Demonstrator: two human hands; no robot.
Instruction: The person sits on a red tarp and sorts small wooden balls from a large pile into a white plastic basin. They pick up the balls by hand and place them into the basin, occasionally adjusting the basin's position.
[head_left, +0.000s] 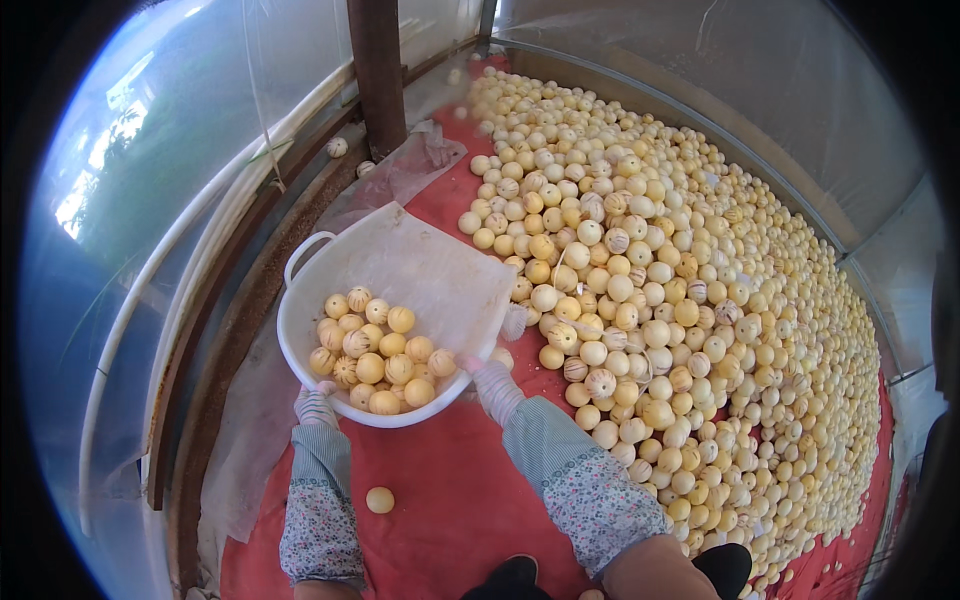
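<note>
My left hand, in a striped glove, grips the near left rim of a white plastic scoop basket. On its near right rim my right hand is closed, gloved the same way. Pale yellow round melons, some with purple stripes, lie in the near part of the basket. The basket is tilted, and its flat, stained lip points to the heap. One loose melon rests on the red cloth below the basket. Patterned sleeve covers reach up both forearms.
A big heap of similar melons spreads over the right side. A dark post, a wooden beam and plastic sheeting border the area. Two striped melons lie by the post. A dark shoe shows at the bottom.
</note>
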